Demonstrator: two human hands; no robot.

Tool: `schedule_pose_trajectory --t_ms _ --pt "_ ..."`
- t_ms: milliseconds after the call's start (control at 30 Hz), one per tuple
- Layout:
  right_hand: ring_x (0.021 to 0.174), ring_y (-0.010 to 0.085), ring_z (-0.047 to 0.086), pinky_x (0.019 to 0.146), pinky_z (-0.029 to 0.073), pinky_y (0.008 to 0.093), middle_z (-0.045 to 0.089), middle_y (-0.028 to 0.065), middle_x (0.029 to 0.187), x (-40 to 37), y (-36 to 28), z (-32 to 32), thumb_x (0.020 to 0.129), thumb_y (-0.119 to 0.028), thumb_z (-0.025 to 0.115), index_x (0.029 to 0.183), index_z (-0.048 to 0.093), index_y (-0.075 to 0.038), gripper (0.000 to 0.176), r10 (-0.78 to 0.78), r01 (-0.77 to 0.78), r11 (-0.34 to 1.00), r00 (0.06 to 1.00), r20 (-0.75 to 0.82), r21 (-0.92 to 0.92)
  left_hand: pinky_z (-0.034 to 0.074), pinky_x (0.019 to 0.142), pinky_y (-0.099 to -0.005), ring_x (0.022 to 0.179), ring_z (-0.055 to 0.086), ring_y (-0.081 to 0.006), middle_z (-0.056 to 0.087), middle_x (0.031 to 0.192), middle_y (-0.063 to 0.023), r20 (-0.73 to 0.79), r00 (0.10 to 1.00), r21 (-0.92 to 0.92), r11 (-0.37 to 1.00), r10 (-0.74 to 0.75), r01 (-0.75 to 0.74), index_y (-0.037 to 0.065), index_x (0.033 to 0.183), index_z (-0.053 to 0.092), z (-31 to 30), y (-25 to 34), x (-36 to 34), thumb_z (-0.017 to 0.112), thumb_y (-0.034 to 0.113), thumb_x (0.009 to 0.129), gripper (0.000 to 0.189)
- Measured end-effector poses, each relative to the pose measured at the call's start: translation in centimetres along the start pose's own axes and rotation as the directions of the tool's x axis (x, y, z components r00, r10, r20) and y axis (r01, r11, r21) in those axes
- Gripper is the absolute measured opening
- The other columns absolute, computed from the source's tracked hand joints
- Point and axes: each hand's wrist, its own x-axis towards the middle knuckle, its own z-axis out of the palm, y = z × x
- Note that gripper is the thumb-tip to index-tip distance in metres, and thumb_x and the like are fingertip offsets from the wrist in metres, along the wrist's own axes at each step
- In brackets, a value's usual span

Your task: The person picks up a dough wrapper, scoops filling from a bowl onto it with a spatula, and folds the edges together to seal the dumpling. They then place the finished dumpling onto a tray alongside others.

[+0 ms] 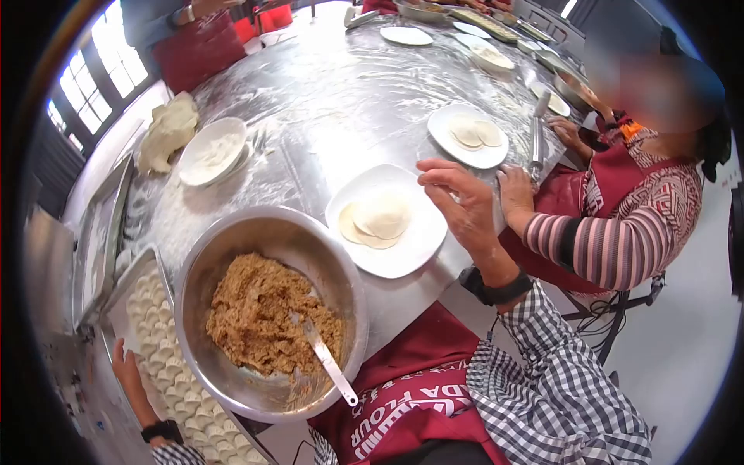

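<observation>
My right hand (463,209) is raised beside a white plate (418,240), fingers stretched out and holding nothing visible. Several round dough wrappers (380,217) lie overlapped on that plate. At lower left, my left hand (130,384) is at the outer edge of a tray of dumplings (167,341), its fingers extended. The dumplings sit in close rows. Between my hands stands a large steel bowl (353,310) of brown minced filling (260,310). A white-handled spreader (329,364) is stuck in the filling, its handle resting over the rim.
A dough lump (168,132) and a white bowl of flour (213,151) lie at left. On the right, a person in a striped sleeve (612,252) sits near a plate with wrappers (469,136) and a rolling pin (538,132). More plates stand farther back.
</observation>
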Motion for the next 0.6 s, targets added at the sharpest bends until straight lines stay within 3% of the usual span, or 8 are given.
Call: schedule_pose_trajectory --t_ms 67,100,233,367,433,467,533,600 --pt "0.084 0.0152 0.061 0.066 0.049 0.0254 0.063 0.0096 0.099 0.3 0.8 0.9 0.074 0.002 0.062 0.088 0.063 -0.001 0.014 0.020 -0.015 0.998 0.995 0.094 -0.055 0.033 0.098 -0.0332 0.117 0.045 -0.0224 0.050 0.122 -0.0150 -0.073 0.994 -0.274 0.960 -0.078 0.055 -0.003 0.119 0.049 -0.8 3.4 -0.7 0.047 0.003 0.081 0.038" --pt "0.081 0.0183 0.061 0.067 0.048 0.0250 0.063 0.0088 0.097 0.5 1.0 -2.7 0.073 0.000 0.063 0.088 0.063 -0.003 0.016 0.059 -0.028 0.988 0.977 0.206 -0.151 0.033 0.098 -0.0332 0.117 0.045 -0.0224 0.050 0.122 -0.0150 -0.016 0.994 -0.325 0.941 -0.105 0.094 -0.003 0.119 0.049 2.9 7.9 -5.3 0.047 0.003 0.081 0.038" --pt "0.096 0.0267 0.057 0.081 0.046 0.0330 0.060 0.0104 0.106 0.3 3.0 -0.8 0.069 -0.003 0.065 0.090 0.061 -0.006 0.021 0.057 0.153 0.927 0.845 0.532 -0.343 0.036 0.096 -0.0328 0.115 0.046 -0.0219 0.052 0.118 -0.0144 0.090 0.992 -0.690 0.713 -0.087 0.126 -0.005 0.116 0.048 -0.2 22.9 -10.4 0.048 0.006 0.083 0.035" --pt "0.096 0.0268 0.054 0.081 0.045 0.0359 0.059 0.0056 0.104 -0.5 5.0 1.0 0.070 -0.008 0.060 0.088 0.063 -0.010 0.018 -0.067 0.435 0.785 0.767 0.638 -0.440 0.040 0.094 -0.0364 0.113 0.048 -0.0232 0.050 0.119 -0.0149 0.252 0.963 -0.838 0.520 0.100 0.165 -0.001 0.116 0.048 -1.6 29.2 -14.9 0.051 0.013 0.085 0.034" --pt "0.092 0.0254 0.055 0.078 0.045 0.0368 0.059 0.0047 0.098 -0.5 5.7 1.2 0.070 -0.008 0.057 0.084 0.062 -0.010 0.015 -0.033 0.476 0.756 0.713 0.701 -0.449 0.045 0.091 -0.0382 0.108 0.051 -0.0299 0.055 0.113 -0.0184 0.298 0.953 -0.825 0.516 0.049 0.231 -0.008 0.108 0.052 -2.5 34.8 -18.2 0.048 0.004 0.087 0.024" --pt "0.090 0.0245 0.055 0.076 0.044 0.0372 0.058 0.0041 0.093 -0.7 5.9 1.2 0.071 -0.008 0.055 0.081 0.061 -0.010 0.012 -0.067 0.493 0.752 0.717 0.693 -0.438 0.045 0.091 -0.0384 0.105 0.052 -0.0291 0.055 0.111 -0.0198 0.319 0.948 -0.742 0.627 0.020 0.237 -0.008 0.101 0.055 -3.0 36.8 -18.9 0.047 0.000 0.085 0.020" --pt "0.091 0.0238 0.053 0.078 0.042 0.0362 0.058 0.0045 0.092 -0.9 5.6 1.2 0.073 -0.008 0.053 0.081 0.062 -0.010 0.012 -0.056 0.462 0.769 0.736 0.675 -0.441 0.044 0.091 -0.0400 0.106 0.052 -0.0295 0.055 0.110 -0.0215 0.333 0.923 -0.844 0.497 0.194 0.200 -0.008 0.101 0.055 -2.2 37.1 -20.0 0.051 0.007 0.085 0.023" --pt "0.091 0.0235 0.053 0.079 0.041 0.0358 0.058 0.0045 0.092 -0.6 5.6 1.3 0.073 -0.008 0.053 0.080 0.062 -0.009 0.011 -0.070 0.471 0.758 0.747 0.662 -0.451 0.043 0.092 -0.0412 0.106 0.052 -0.0303 0.054 0.111 -0.0219 0.379 0.900 -0.869 0.417 0.213 0.267 -0.007 0.104 0.054 -1.7 37.9 -21.3 0.051 0.009 0.084 0.026"
